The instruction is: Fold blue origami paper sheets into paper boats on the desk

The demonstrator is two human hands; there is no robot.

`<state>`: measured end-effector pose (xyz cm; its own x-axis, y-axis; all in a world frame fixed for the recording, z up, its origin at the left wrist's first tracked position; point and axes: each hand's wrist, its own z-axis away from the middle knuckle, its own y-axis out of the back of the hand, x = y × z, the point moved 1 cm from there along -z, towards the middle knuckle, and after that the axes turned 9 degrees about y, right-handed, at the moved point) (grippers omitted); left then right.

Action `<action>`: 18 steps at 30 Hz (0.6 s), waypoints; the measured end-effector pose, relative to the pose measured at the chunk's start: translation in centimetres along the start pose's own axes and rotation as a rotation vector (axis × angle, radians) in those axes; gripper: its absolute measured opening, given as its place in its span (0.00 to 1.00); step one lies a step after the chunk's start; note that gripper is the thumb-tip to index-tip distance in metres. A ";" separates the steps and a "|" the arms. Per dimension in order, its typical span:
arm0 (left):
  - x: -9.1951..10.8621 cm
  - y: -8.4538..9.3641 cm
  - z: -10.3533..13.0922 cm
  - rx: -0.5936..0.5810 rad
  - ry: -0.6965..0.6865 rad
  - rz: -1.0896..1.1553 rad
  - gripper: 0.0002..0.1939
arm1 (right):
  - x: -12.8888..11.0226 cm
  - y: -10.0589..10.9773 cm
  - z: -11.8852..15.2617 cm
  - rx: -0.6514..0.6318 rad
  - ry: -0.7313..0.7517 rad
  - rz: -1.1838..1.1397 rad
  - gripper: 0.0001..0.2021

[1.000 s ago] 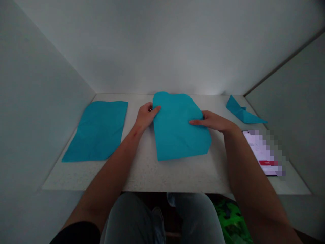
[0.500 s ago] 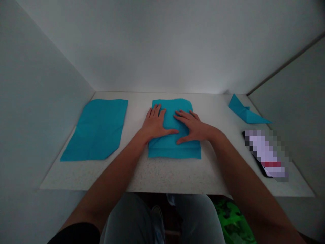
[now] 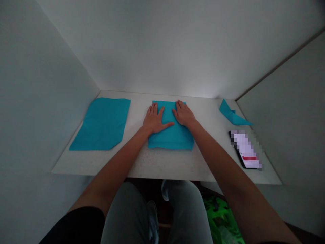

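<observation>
A blue sheet, paper or thin napkin, lies on the white table in front of me, with a crease along its near edge. My left hand rests flat on its left part, fingers spread and thumb stretched to the right. On the upper right part of the same sheet lies my right hand, palm down, its fingers stretched toward the far edge. Neither hand grips anything. The sheet's right edge is partly covered by my right hand and forearm.
To the left lies a second, larger blue sheet with one cut or folded corner. A boat-like folded blue piece stands at the back right, behind a phone with a blurred screen. Walls enclose the table; a green bag is below it.
My right hand has slid away from me to the sheet's far right corner, its fingers closer together. My left hand stays flat on the sheet. The camera view has shifted slightly.
</observation>
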<state>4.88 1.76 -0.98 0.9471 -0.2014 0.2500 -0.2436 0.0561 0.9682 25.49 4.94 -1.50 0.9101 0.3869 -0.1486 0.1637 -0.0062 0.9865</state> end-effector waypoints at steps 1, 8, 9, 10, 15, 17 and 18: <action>0.0 0.0 0.0 -0.005 0.005 0.002 0.56 | -0.4 0.2 0.5 0.000 -0.004 0.009 0.36; -0.8 -0.1 1.0 -0.038 0.013 0.020 0.44 | -3.2 -0.9 13.0 0.037 0.121 -0.005 0.40; -0.7 -0.1 1.7 -0.034 0.019 0.016 0.44 | -3.6 -1.1 15.2 0.036 0.139 0.000 0.40; -0.5 -0.1 2.5 -0.027 0.029 0.012 0.44 | -4.1 -1.2 17.2 0.035 0.155 0.005 0.40; 1.6 -0.8 9.0 0.004 -0.045 0.029 0.37 | -6.1 -1.6 23.6 0.031 0.173 0.046 0.39; 2.0 -1.2 11.9 0.015 -0.083 0.043 0.38 | -6.6 -1.7 24.7 0.039 0.154 0.061 0.39; 1.9 -1.4 13.1 0.021 -0.094 0.041 0.39 | -6.8 -1.8 25.1 0.039 0.150 0.064 0.39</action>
<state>4.24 -11.54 -1.78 0.9128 -0.2903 0.2874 -0.2867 0.0459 0.9569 28.64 -20.85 -3.97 0.8527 0.5175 -0.0710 0.1248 -0.0699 0.9897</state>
